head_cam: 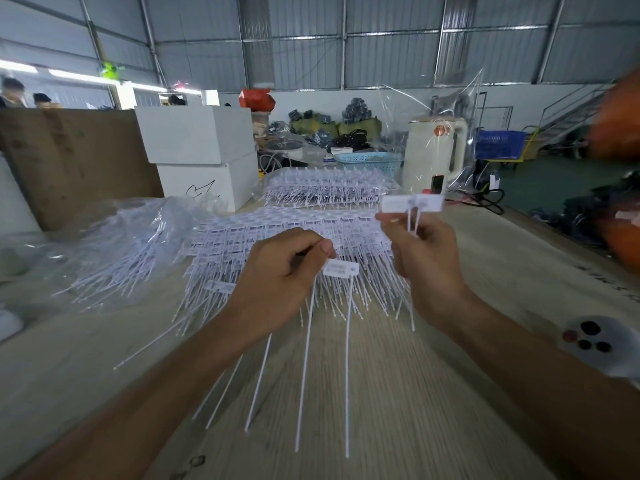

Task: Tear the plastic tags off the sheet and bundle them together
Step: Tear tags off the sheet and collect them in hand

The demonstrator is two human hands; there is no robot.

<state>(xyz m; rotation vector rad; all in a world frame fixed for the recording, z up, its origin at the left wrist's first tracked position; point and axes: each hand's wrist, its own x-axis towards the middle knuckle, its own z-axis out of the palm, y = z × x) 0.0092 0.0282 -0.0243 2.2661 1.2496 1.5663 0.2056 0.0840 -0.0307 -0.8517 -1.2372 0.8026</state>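
Note:
A wide sheet of white plastic tags [277, 233] lies on the wooden table [398, 393], tails pointing toward me. My left hand [280, 282] grips a small bunch of torn-off tags [341, 270]; their long thin tails hang down over the table. My right hand [426, 258], raised a little to the right, pinches two tags [412, 203] by their stems, with the flat label ends standing up above the fingers. The two hands are apart, both above the near edge of the sheet.
A second stack of tag sheets [329, 188] lies further back. Clear plastic bags with loose tags [114, 258] lie at the left. White boxes [201, 147], a brown board [76, 161], a cream kettle [433, 150] and a blue basket [370, 161] stand behind. People stand far left.

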